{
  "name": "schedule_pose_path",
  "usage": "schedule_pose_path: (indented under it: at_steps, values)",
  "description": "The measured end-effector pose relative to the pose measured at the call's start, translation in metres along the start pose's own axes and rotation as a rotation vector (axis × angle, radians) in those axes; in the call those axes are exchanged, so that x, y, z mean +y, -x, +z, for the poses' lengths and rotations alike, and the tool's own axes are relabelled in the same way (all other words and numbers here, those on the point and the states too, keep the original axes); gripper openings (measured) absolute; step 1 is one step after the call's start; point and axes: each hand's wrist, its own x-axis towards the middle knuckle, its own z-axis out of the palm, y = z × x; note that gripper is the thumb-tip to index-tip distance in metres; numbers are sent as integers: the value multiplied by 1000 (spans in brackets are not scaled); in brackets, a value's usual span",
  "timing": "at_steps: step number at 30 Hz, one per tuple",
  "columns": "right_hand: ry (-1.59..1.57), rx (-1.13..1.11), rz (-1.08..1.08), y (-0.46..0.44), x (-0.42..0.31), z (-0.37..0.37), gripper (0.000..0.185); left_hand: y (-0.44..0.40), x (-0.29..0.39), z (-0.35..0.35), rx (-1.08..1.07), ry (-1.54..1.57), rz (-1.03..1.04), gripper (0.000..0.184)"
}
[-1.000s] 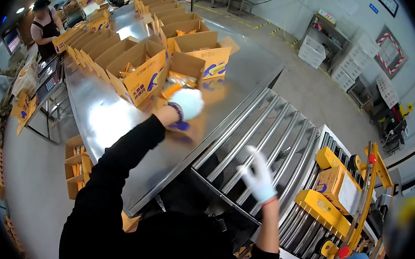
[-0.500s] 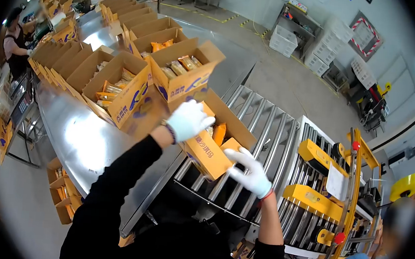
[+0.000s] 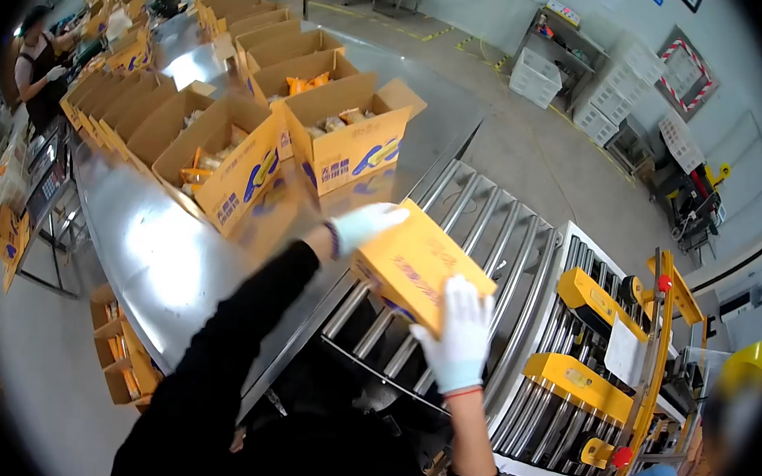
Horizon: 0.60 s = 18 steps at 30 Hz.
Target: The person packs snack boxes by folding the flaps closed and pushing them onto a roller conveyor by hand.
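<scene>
A yellow carton [image 3: 419, 263] with its top flaps folded down lies over the near rollers of the conveyor [image 3: 488, 237]. My left hand [image 3: 366, 228], in a white glove, holds the carton at its left upper edge. At the lower right side, my right hand [image 3: 461, 332], also gloved, presses on the carton with its fingers lying over the top. Left of it, on the metal table [image 3: 165, 248], stand open cartons; the nearest ones [image 3: 343, 146] hold wrapped packets.
A taping machine with yellow side guides [image 3: 577, 385] stands at the right. Cartons of packets [image 3: 121, 352] are at the lower left, below the table edge. A co-worker [image 3: 41, 68] stands at the far left. White crates [image 3: 535, 78] are stacked at the back.
The carton was open with packets showing half a second ago; now its top is covered. My right hand has moved from the flap edge onto the top. The camera view has shifted slightly.
</scene>
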Motion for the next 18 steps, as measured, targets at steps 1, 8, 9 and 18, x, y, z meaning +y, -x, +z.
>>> schedule_pose_path:
  at_steps: [1, 8, 9, 18]
  values:
    - [50, -7, 63, -1, 18, -6, 103, -24, -14, 25, 176, -114, 70, 48]
    - [293, 101, 276, -18, 135, 3, 100, -58, -29, 223, -263, -118, 214, 61]
    - [346, 104, 287, -16, 142, 3, 93, -49, -11, 211, -435, -182, 195, 67]
    - [380, 192, 311, 21, 181, -9, 32, -1, 75, -108, 633, -1481, 304, 35]
